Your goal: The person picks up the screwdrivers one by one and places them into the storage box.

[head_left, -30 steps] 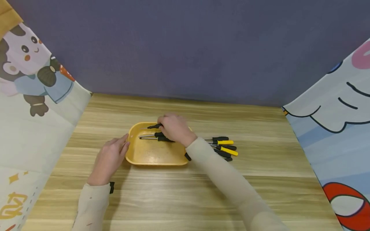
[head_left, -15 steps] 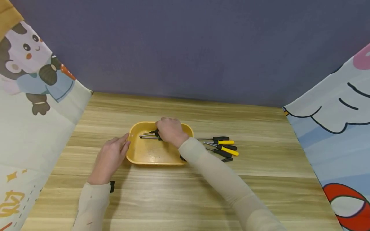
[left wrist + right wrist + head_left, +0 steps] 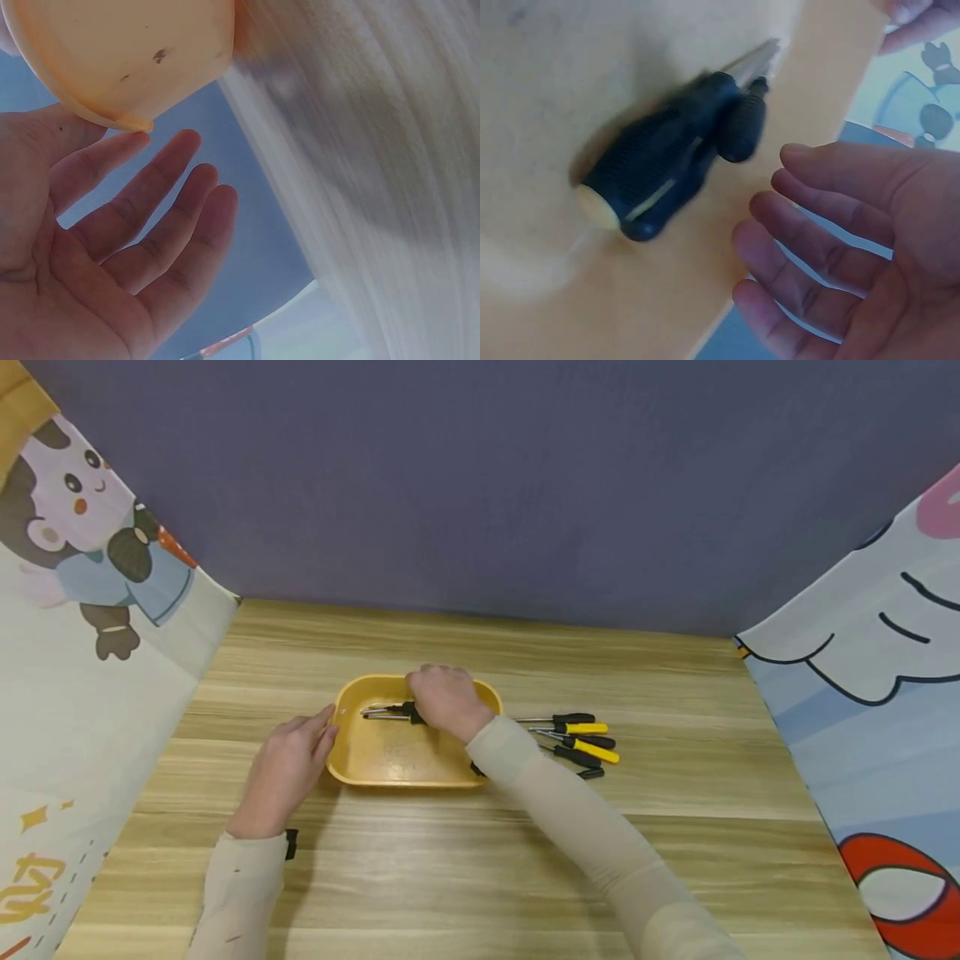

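Observation:
My left hand pinches the left rim of a yellow plastic tray between thumb and forefinger. The other fingers spread free below the rim in the left wrist view. Over the back of the tray is my right hand, its fingers apart and holding nothing. Close by its fingertips, in the right wrist view, lie black-handled screwdrivers, bunched together on the tray floor. One of them is a small screwdriver with a short handle. In the head view the right hand hides part of their handles.
Right of the tray, several screwdrivers with black handles and yellow handles lie on the wooden table, partly behind the right forearm. A dark panel stands along the table's back edge, with printed panels on both sides.
My right hand has brought the small screwdriver from the tray's back edge toward the other two and let go of it. The left hand keeps its hold on the rim.

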`<state>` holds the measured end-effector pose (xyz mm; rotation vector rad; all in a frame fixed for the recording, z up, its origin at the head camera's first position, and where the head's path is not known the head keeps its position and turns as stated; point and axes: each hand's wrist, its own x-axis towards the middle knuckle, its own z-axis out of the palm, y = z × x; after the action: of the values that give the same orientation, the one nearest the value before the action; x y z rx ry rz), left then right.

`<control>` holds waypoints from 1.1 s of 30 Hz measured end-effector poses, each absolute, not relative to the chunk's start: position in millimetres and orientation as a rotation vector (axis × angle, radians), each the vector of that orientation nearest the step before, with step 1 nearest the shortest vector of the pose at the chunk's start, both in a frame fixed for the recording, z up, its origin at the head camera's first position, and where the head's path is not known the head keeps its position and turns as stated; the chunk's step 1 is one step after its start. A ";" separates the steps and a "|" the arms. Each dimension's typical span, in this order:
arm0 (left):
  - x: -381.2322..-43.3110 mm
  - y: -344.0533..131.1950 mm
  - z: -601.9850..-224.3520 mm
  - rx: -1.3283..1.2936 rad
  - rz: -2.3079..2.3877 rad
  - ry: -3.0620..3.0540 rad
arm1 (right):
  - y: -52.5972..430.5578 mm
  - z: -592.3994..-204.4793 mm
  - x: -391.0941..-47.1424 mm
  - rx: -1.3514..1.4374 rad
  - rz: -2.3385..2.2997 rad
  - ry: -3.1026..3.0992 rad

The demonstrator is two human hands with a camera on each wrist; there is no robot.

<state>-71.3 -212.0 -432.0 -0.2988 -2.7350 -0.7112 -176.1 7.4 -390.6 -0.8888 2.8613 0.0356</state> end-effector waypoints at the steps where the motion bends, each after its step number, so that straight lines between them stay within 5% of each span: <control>1: -71.5 -212.1 -431.8 -0.301 -0.712 -2.735 | 8.4 -387.6 -175.4 -0.895 0.032 2.860; 15: -72.1 -212.1 -428.4 -0.310 -0.705 -2.745 | 41.7 -345.9 -156.1 -0.950 -0.219 2.905; 33: -73.6 -214.6 -434.0 -0.303 -0.699 -2.748 | 144.0 -351.1 -126.7 -0.837 -0.406 3.100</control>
<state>-73.6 -214.6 -434.0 -0.3035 -2.7479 -0.6986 -126.7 144.0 -351.1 -0.8369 3.0998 -0.4059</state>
